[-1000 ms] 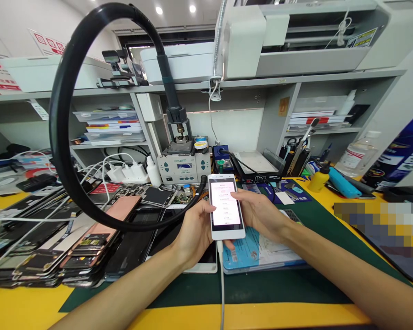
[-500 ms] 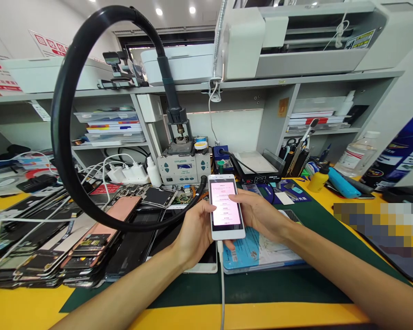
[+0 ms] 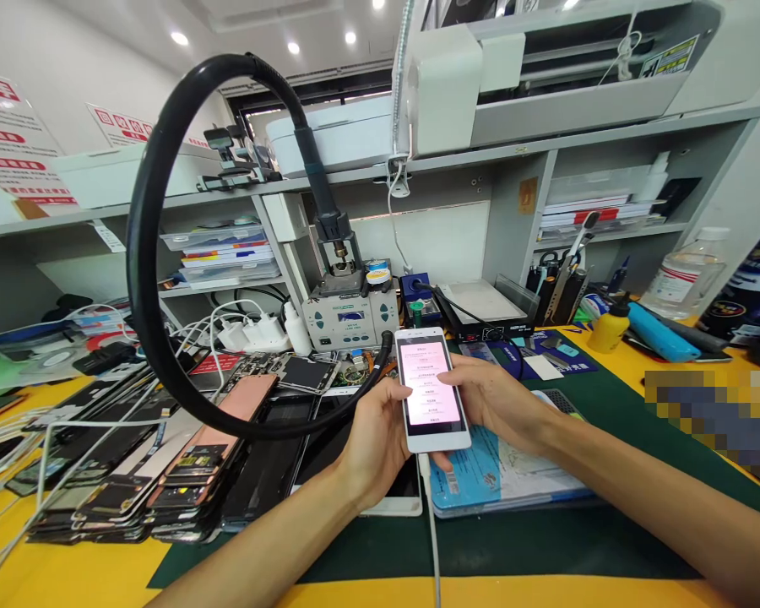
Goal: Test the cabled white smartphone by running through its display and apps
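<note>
A white smartphone [image 3: 433, 392] is held upright in front of me, its lit screen showing a pinkish page with lines of text too small to read. My left hand [image 3: 377, 431] is closed round its left edge, the thumb at the screen's side. From the right, my right hand [image 3: 500, 404] grips the other edge, with its thumb over the glass and fingertips showing beneath. A white cable [image 3: 433, 528] runs from the phone's bottom end towards me. Below and behind it lie a blue-and-white packet [image 3: 500, 477] and a white-framed tablet [image 3: 393, 507].
Stacked phone parts [image 3: 190, 481] cover the left of the green mat [image 3: 545, 549]. A thick black hose [image 3: 143, 253] loops up from the hot-air station [image 3: 348, 325]. A yellow bottle [image 3: 610, 328] and a clear bottle [image 3: 681, 279] stand at right, under a grey shelf [image 3: 513, 156].
The camera view has tilted and shifted, so the scene sits further right and slightly lower. Both hands still hold the phone, and my right thumb remains over the screen.
</note>
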`<state>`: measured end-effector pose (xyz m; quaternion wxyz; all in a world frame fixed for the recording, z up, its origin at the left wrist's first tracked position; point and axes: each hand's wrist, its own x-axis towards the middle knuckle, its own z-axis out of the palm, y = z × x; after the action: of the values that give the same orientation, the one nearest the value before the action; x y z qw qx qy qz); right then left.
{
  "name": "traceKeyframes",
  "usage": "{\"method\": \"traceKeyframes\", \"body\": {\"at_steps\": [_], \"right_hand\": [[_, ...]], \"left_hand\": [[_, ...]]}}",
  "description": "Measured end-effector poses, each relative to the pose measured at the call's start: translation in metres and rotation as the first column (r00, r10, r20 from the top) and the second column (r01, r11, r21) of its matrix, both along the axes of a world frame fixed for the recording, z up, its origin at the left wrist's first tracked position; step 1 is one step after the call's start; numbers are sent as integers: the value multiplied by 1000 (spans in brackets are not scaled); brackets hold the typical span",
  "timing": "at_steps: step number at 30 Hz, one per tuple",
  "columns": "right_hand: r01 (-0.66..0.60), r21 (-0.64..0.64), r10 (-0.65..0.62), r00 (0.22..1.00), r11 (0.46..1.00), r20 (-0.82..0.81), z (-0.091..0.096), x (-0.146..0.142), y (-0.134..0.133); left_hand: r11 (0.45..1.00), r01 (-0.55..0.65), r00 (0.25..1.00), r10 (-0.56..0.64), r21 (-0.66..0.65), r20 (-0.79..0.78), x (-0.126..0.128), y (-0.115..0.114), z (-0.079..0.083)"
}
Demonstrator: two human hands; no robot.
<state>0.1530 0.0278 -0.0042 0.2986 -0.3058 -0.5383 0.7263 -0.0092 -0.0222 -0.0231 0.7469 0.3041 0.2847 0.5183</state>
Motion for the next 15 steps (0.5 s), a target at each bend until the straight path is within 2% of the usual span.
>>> {"method": "traceKeyframes", "body": {"at_steps": [15], "right_hand": [[38,-60,-39,999,997,-6,6,-2,-3]], "left_hand": [[1000,-20,1000,20,-9,-3,1,1,-2]]}}
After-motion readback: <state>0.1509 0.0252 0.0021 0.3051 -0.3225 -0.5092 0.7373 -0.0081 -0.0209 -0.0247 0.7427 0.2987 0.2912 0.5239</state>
